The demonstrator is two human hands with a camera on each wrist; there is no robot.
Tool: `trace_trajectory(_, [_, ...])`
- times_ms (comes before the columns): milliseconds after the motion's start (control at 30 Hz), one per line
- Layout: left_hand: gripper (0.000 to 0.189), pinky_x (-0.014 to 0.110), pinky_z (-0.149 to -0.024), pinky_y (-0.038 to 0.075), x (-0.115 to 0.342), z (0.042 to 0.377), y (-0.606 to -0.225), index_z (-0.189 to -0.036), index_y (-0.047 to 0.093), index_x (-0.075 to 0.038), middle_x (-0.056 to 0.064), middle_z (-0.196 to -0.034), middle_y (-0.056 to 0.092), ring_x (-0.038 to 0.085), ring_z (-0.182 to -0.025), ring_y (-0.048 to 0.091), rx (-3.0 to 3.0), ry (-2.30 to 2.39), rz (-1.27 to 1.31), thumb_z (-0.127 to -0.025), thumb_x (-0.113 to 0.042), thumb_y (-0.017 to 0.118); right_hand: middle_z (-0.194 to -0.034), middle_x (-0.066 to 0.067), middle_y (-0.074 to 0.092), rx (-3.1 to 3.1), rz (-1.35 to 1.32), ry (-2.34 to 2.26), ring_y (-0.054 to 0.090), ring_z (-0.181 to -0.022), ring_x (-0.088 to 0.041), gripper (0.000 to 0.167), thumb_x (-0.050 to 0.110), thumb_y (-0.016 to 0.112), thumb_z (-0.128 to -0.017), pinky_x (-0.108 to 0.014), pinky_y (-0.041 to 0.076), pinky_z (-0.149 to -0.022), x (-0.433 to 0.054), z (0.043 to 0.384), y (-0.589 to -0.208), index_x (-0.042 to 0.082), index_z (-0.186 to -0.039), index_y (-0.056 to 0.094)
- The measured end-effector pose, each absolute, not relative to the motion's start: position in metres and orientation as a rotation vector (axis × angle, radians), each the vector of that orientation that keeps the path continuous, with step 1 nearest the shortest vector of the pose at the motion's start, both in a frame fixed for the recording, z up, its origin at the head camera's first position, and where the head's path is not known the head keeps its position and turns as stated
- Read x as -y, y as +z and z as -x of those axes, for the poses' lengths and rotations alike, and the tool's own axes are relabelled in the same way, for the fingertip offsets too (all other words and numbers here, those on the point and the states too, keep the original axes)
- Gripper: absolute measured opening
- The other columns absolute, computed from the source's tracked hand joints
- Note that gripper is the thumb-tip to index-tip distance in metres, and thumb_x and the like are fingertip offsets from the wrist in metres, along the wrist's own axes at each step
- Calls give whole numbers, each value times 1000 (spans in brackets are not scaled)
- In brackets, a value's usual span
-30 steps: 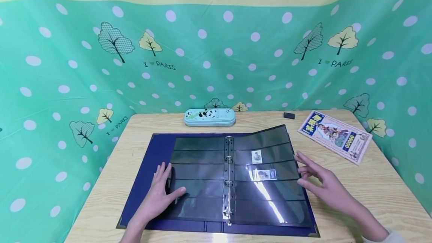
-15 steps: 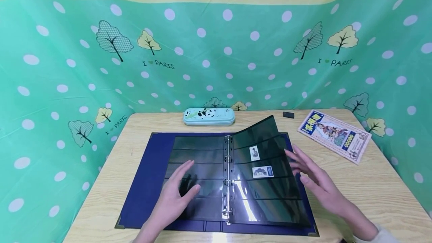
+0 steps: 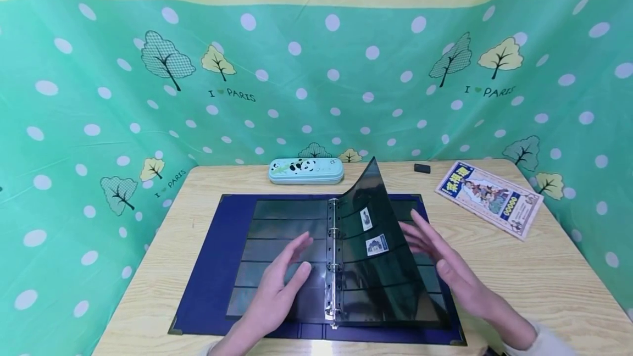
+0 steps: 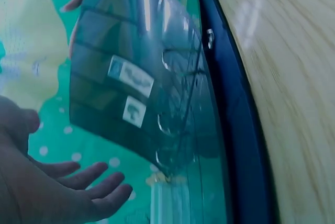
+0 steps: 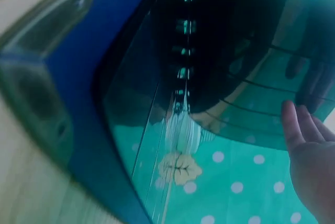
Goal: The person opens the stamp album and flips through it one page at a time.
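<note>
A dark blue ring binder (image 3: 205, 290) lies spread on the table, black pocket pages on both sides of its metal rings (image 3: 334, 257). The right-hand page (image 3: 366, 290) is lifted and curves up toward the rings. Two stamps (image 3: 377, 245) sit in its pockets. My right hand (image 3: 457, 273) has its fingers extended against the back of that page, some fingertips hidden behind it. My left hand (image 3: 277, 287) hovers above the left-hand page (image 3: 257, 273), fingers spread, holding nothing. In the left wrist view the raised page (image 4: 104, 41) faces my left hand (image 4: 57, 187).
A light blue panda pencil case (image 3: 306, 171) stands behind the binder. A small black block (image 3: 422, 168) and an illustrated booklet (image 3: 489, 198) lie at the back right. A green dotted curtain (image 3: 316, 81) encloses the wooden table (image 3: 534, 273).
The right-hand page has risen from nearly flat and swung leftward, with my right hand following. My left hand has left the left-hand page's outer edge and moved right toward the rings.
</note>
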State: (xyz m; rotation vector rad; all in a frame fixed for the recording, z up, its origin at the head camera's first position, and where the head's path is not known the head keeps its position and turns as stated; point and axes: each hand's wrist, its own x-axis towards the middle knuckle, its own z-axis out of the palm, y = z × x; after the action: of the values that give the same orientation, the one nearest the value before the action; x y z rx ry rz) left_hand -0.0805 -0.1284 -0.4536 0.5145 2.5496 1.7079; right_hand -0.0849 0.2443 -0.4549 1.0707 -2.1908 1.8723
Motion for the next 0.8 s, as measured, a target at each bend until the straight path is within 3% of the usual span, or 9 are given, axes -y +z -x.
trace_trajectory(300, [69,44,-124,46,110,78,-445,-177,27,-20,2,-165,57,30,-150,55,-2374,1777,-642,-116,-21,59,-184,-19,19,2099,-1319,1928,23,-170,-19,74,43,1,-119,-23,23,-130,-225,84,-463,-7,-172,-13])
trace_trajectory(533, [82,42,-122,47,95,75,-442,-180,-4,-23,13,-169,51,37,-151,53,-2234,1823,-703,-119,-28,51,-182,-24,23,2141,-1433,1933,24,-170,-26,76,47,-3,-119,-38,29,-130,-207,84,-469,-6,-171,-17])
trace_trajectory(633, [93,48,-120,50,89,74,-439,-177,-20,-28,18,-171,45,41,-152,52,-2183,1831,-652,-118,-40,52,-182,-21,24,2207,-1436,1958,17,-171,-24,76,49,-4,-118,-68,16,-131,-201,82,-469,-3,-172,-18])
trace_trajectory(733, [105,59,-118,50,83,72,-437,-174,-26,-35,24,-174,38,44,-150,53,-2156,1820,-563,-114,-47,60,-183,-19,23,2255,-1443,2001,9,-173,-23,76,51,-6,-117,-96,-4,-111,-195,80,-470,1,-173,-19])
trace_trajectory(800, [111,62,-112,54,81,72,-440,-173,-27,-37,30,-172,37,46,-144,58,-2175,1804,-537,-112,-46,66,-183,-19,21,2267,-1454,2046,5,-173,-25,78,54,-8,-116,-102,-13,-96,-193,79,-470,3,-173,-20])
